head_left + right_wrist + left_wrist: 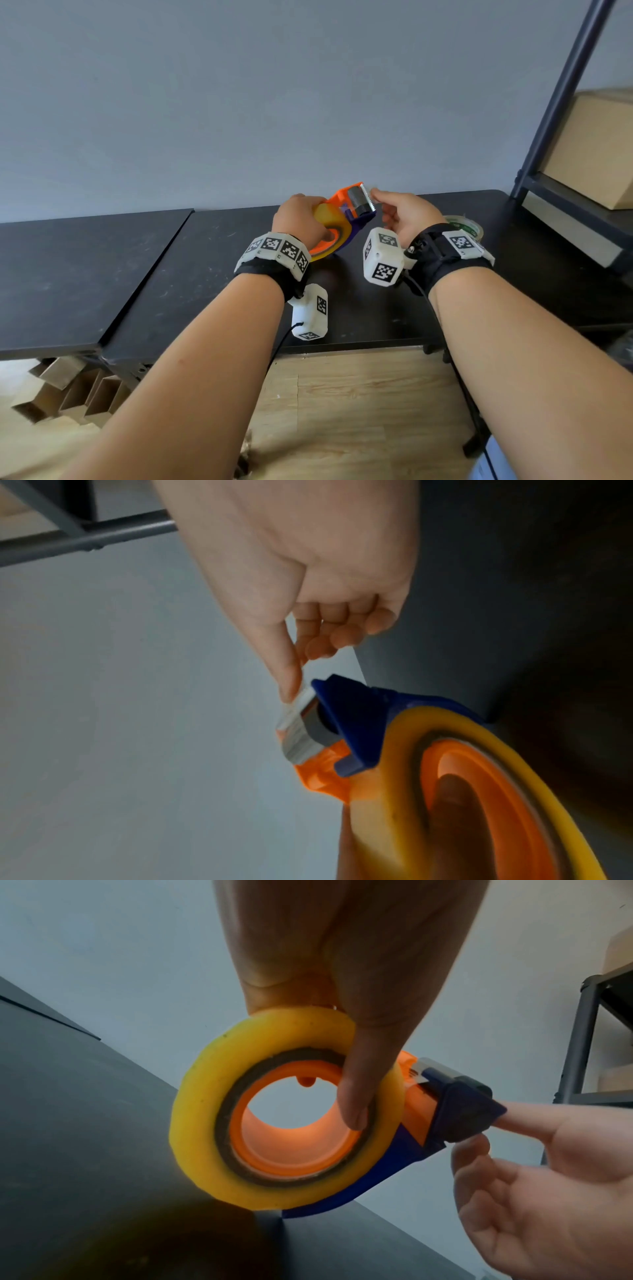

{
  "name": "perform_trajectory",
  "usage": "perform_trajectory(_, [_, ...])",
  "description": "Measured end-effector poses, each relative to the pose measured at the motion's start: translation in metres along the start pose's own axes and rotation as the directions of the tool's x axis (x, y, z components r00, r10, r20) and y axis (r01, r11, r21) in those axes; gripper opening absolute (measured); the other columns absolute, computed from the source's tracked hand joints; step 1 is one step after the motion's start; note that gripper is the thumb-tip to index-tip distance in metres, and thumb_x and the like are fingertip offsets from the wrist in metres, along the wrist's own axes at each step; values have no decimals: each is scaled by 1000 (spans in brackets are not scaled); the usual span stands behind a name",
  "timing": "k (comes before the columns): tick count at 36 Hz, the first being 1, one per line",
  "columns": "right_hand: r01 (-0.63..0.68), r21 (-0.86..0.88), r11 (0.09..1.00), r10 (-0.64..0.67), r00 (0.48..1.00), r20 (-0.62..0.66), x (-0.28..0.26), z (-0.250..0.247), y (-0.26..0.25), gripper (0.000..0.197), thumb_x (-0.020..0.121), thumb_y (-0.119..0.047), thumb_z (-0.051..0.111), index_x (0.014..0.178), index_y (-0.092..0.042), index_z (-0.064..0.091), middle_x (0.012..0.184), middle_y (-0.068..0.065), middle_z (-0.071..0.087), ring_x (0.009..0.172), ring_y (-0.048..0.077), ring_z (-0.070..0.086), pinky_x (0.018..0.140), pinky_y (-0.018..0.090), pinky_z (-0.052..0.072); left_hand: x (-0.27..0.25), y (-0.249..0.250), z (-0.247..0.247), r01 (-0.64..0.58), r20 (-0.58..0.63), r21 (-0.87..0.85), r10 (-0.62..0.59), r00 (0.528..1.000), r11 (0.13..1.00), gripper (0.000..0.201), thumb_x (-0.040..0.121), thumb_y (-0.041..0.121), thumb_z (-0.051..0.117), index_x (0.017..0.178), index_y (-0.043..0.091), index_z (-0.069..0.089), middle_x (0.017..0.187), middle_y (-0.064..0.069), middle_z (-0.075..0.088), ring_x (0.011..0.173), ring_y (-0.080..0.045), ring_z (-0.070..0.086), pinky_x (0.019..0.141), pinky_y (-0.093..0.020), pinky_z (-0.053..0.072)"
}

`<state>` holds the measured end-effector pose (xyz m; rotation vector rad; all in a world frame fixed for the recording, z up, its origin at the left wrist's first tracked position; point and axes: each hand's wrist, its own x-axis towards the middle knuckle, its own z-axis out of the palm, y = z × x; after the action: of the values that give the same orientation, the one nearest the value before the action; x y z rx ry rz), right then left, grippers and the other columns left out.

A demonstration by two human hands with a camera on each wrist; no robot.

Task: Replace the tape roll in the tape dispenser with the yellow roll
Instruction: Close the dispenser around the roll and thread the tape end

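Yellow roll [287,1110] sits seated on the tape dispenser [346,219] our left hand [301,219] grasps above the surface [205,274], while our right hand [404,216], at three o'clock, pinches the tape end at the cutter.

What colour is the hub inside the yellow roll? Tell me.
Orange hub, clearest in the left wrist view.

- Yellow roll [192,1115], dark inner ring, on the orange-and-blue tape dispenser [346,214]
- Black tabletop [144,260]
- Black-and-white checked markers on white wrist cameras [382,255]
- Green-printed tape roll [467,228]
- Tan cardboard box [592,150]
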<state>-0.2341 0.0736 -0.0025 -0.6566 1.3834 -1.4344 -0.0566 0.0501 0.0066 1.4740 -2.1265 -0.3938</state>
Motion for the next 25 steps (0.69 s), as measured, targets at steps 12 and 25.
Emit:
perform_trajectory(12, [-34, 72, 997, 26, 994, 103, -4, -5, 8, 11, 90, -31, 66, 84, -22, 68, 78, -8, 60, 74, 9, 49, 66, 25, 34, -5, 9, -6, 14, 45, 22, -15, 999, 1000, 29, 68, 20, 77, 96, 26, 71, 85, 0, 70, 86, -25, 65, 72, -33, 50])
perform_trajectory(25, [-10, 4, 1000, 10, 994, 111, -5, -6, 3, 13, 92, -20, 55, 91, -18, 68, 85, -4, 70, 88, 13, 63, 84, 35, 36, -7, 5, -8, -53, 44, 46, 51, 998, 998, 45, 73, 22, 77, 117, 26, 66, 90, 4, 56, 85, -19, 52, 74, -31, 42])
